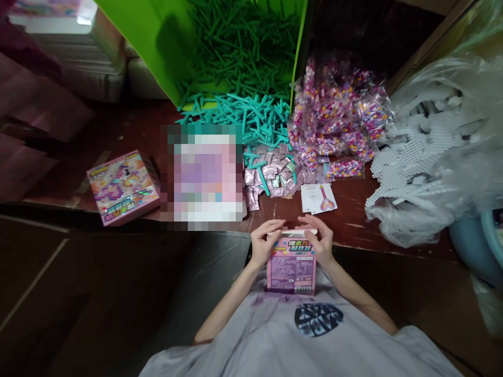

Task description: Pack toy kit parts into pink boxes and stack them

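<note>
A pink and purple cardboard toy box (291, 267) stands upright against my shirt, its printed back with a barcode facing me. My left hand (266, 242) grips its upper left corner, thumb on the near side and fingers over the top. At the upper right corner my right hand (321, 242) holds it the same way. Between the hands a pale flap (302, 232) shows at the box's top edge; whether the top is fully closed I cannot tell. Just beyond my right hand lies a stack of white instruction cards (319, 199).
A green bin (157, 42) spills teal plastic hammers (239, 112). Small pink sachets (275, 170), bags of colourful beads (334, 115) and white ridged plates (416, 152) in plastic lie rightward. Another toy box (121, 186) and a pixelated item (208, 178) sit left.
</note>
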Demonstrator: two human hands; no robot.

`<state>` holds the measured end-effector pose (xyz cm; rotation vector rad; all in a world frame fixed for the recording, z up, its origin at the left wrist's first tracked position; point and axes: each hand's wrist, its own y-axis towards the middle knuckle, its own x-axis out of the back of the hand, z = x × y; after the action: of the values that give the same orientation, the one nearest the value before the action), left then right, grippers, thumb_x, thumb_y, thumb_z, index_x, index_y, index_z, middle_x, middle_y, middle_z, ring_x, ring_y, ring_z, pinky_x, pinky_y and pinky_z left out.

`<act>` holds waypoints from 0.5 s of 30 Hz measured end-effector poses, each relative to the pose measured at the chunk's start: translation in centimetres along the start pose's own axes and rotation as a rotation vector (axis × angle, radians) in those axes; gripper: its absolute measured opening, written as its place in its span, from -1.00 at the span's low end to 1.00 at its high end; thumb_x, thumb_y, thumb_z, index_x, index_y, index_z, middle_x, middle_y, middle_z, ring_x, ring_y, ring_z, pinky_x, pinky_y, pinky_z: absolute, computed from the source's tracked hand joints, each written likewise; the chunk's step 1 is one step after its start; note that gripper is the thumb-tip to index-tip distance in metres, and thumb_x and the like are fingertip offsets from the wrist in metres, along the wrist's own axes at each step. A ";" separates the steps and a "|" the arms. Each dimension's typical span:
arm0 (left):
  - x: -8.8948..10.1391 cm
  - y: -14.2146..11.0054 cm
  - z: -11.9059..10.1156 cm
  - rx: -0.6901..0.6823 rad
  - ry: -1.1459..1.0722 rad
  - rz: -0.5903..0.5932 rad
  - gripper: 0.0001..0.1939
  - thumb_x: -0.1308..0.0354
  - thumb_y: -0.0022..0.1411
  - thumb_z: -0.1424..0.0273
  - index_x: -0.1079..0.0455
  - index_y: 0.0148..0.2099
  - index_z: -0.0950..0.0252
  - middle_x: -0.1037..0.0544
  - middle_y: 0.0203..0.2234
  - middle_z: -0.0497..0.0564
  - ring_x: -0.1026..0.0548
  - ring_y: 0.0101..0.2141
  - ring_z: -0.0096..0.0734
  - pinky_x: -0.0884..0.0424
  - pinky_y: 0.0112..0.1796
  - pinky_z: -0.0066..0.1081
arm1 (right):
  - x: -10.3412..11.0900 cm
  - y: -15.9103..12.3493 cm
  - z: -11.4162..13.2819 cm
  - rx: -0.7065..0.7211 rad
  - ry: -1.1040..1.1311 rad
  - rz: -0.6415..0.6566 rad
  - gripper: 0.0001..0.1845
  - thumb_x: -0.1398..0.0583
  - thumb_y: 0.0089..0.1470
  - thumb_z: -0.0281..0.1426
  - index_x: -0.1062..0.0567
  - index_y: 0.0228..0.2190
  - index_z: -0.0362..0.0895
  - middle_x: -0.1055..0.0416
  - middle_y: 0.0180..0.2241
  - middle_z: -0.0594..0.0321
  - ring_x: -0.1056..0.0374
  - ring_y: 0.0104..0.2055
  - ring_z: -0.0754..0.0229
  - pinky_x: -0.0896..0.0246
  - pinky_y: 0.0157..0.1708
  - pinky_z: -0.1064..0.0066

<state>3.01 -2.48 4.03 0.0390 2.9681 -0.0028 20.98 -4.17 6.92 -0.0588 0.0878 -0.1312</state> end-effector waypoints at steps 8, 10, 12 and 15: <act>1.7 -0.2 -1.7 -0.110 0.250 0.283 -0.79 -0.28 0.12 0.22 -0.59 -0.27 0.23 -0.62 -0.20 0.16 -0.58 -0.16 -0.18 -0.49 -0.11 -0.16 | 2.7 0.5 -0.6 0.046 -0.045 0.329 -0.91 -0.31 -0.02 -0.31 -0.58 -0.47 -0.07 -0.59 -0.19 0.12 -0.46 -0.07 0.01 -0.23 0.07 0.00; 2.9 -0.4 -3.3 -0.103 0.394 0.385 -0.77 -0.28 0.13 0.24 -0.59 -0.19 0.20 -0.59 -0.12 0.16 -0.57 -0.13 -0.19 -0.50 -0.11 -0.17 | 2.9 0.7 -0.2 0.075 -0.113 0.398 -0.89 -0.30 -0.01 -0.29 -0.60 -0.47 -0.05 -0.56 -0.11 0.10 -0.40 0.02 -0.01 -0.20 0.09 -0.01; 4.5 -1.1 -6.1 -0.086 0.506 0.395 -0.81 -0.28 0.14 0.31 -0.58 -0.18 0.18 -0.59 -0.14 0.13 -0.59 -0.19 -0.25 -0.54 -0.20 -0.27 | 2.9 1.0 0.4 0.069 -0.091 0.434 -0.75 -0.25 0.04 -0.18 -0.63 -0.30 -0.03 -0.45 0.06 0.07 -0.33 0.09 -0.04 -0.18 0.10 -0.02; 8.0 -3.1 -12.0 -0.227 0.561 0.129 -0.68 -0.42 -0.09 0.39 -0.58 -0.20 0.14 -0.61 -0.27 0.06 -0.59 -0.28 -0.23 -0.57 -0.28 -0.26 | 2.5 1.2 1.5 0.052 0.088 0.383 -0.41 -0.18 0.06 -0.03 -0.42 0.10 0.03 -0.27 0.20 0.06 -0.34 0.08 -0.05 -0.16 0.11 -0.05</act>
<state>-7.06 -5.32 14.45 0.2390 3.4917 0.4289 23.75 -3.26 8.13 0.0162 0.1813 0.2465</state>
